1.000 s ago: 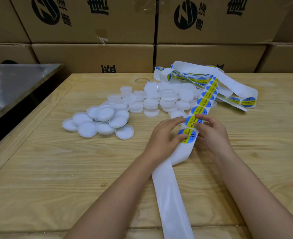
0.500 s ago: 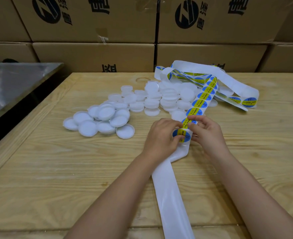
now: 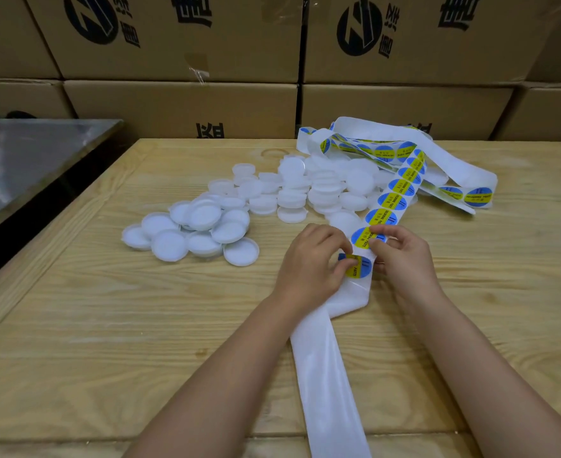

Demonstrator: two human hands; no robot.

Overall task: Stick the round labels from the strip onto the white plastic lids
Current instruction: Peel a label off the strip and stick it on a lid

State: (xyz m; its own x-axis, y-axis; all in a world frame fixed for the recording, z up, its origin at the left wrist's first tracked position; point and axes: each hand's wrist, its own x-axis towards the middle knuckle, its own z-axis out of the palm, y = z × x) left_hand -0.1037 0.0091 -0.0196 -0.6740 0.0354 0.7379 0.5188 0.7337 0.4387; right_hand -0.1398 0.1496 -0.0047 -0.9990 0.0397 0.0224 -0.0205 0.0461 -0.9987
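Round label (image 3: 360, 268), pinched by left hand (image 3: 310, 261); strip (image 3: 328, 375), pinched just beside by right hand (image 3: 403, 257); white lids (image 3: 206, 226), heaped at 10 o'clock of hands, on counter (image 3: 107, 325).

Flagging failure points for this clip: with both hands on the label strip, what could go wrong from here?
1. The left hand pinches the label by its edge; it might curl and stick to itself or the fingers.
2. The right hand holds the strip, whose loose coils lie over the lids; a tug could scatter some.
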